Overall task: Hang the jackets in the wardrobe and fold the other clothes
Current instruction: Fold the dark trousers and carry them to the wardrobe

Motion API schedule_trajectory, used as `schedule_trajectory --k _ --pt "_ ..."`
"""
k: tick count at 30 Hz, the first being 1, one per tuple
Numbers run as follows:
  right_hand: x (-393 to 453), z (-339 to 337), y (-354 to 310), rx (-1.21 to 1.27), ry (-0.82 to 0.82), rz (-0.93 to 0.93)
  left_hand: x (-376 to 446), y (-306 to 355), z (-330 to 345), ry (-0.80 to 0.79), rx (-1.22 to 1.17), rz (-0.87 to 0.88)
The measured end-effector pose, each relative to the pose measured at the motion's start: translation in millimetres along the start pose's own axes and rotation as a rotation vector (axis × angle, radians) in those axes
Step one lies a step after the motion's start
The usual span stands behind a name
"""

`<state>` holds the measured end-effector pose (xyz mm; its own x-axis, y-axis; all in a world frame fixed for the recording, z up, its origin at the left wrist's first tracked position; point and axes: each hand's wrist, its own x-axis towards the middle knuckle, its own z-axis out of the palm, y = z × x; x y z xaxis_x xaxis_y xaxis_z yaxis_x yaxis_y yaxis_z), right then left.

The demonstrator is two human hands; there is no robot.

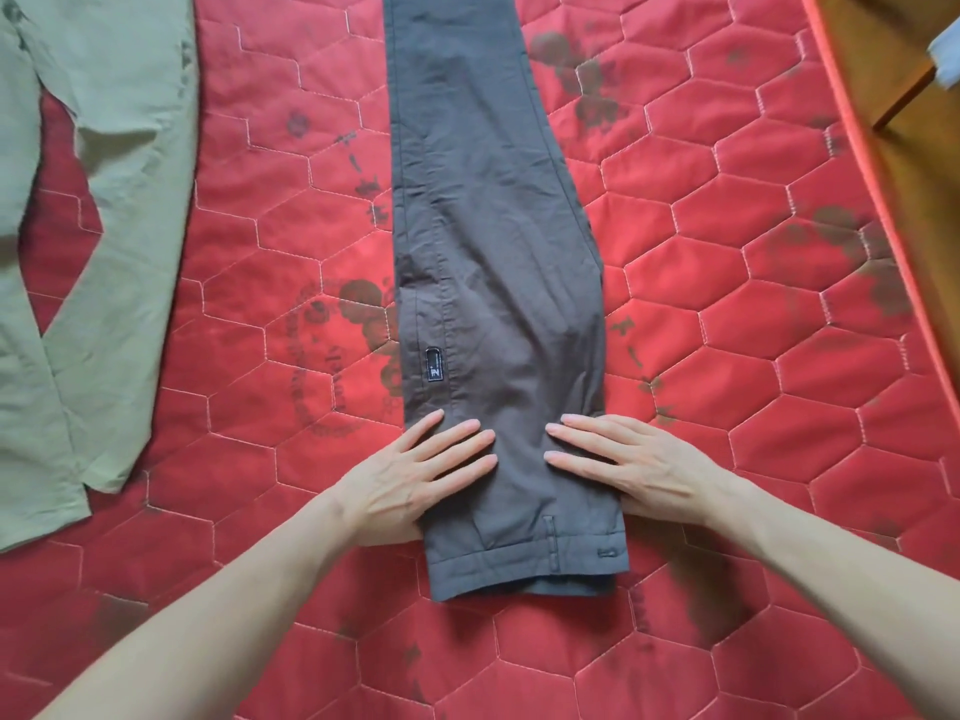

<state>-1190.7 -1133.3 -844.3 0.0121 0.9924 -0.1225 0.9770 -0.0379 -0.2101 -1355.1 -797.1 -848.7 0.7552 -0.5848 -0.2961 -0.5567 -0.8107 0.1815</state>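
One pair of dark grey trousers [488, 283] lay lengthwise down the middle of the red quilted mattress [727, 314], already doubled leg over leg, with the waistband nearest the person and the legs running away out of view at the top. Both hands lay flat on the trousers just above the waistband. The left hand [415, 470] had its fingers straight and slightly spread, its heel off the left edge of the trousers on the mattress. The right hand [628, 459] was likewise flat, fingers straight and close together, reaching in from the right edge. Neither hand pinched or gripped any cloth.

The step in hand looked like smoothing before the next fold. To do it well, the palms should sweep from the waistband outward and up along the legs, pushing out the creases that showed near the seat, with the seams kept lined up so the fold comes out square.

By count there were two hands, one pair of trousers, one small black label [434, 364] left of the trousers' middle, and one pale green garment [88, 241] well to the left of the trousers, spread on the mattress and not yet folded.
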Motion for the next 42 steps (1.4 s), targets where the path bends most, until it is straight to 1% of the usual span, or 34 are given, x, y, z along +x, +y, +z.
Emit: schedule_trajectory --k 1,2,3,6,7,10,12,13,15,17,19,21,23,24,26,28,31,35,39,42 --pt "0 2 -2 0.064 -0.010 0.071 1 6 0 0.013 -0.027 -0.040" --pt "2 -1 -8 0.101 -0.002 0.095 3 13 0 0.037 -0.058 -0.080" --pt "4 -2 -11 0.126 0.022 0.101 4 21 0 0.073 -0.091 -0.117" --pt "3 -9 -14 0.118 0.004 0.115 3 36 2 0.190 -0.242 -0.201" --pt "3 -16 -13 0.134 0.013 0.109 1 38 0 0.213 -0.298 -0.212" --pt "1 -32 -18 0.170 0.066 0.101 -8 42 -8 0.213 -0.468 -0.212" --pt "-5 -38 -26 0.257 0.092 0.152 -16 49 -14 0.270 -0.598 -0.231" --pt "-9 -39 -32 0.333 0.103 0.208 -20 53 -17 0.331 -0.658 -0.260" --pt "-17 -37 -41 0.525 0.128 0.369 -28 60 -25 0.453 -0.781 -0.383" --pt "-16 -40 -47 0.709 0.181 0.554 -27 62 -36 0.479 -0.957 -0.523" --pt "-5 -46 -53 0.816 0.265 0.662 -21 57 -44 0.455 -1.060 -0.589" --pt "11 -52 -58 0.826 0.374 0.716 -10 48 -45 0.433 -1.049 -0.619" --pt "28 -53 -60 0.843 0.498 0.835 -3 38 -43 0.429 -1.171 -0.709" --pt "36 -52 -59 0.870 0.553 0.913 1 32 -44 0.454 -1.244 -0.775" --pt "51 -51 -55 0.917 0.589 1.066 13 22 -49 0.506 -1.396 -0.864" --pt "66 -50 -51 0.900 0.611 1.192 24 14 -51 0.578 -1.523 -0.904" --pt "85 -45 -43 0.755 0.636 1.338 36 6 -48 0.644 -1.563 -0.962" --pt "92 -25 -31 0.562 0.569 1.439 45 1 -36 0.637 -1.552 -1.009" --pt "96 -27 -18 0.479 0.602 1.407 51 1 -33 0.698 -1.370 -1.047" --pt "101 -36 -3 0.448 0.611 1.346 57 -1 -41 0.784 -1.297 -1.076"
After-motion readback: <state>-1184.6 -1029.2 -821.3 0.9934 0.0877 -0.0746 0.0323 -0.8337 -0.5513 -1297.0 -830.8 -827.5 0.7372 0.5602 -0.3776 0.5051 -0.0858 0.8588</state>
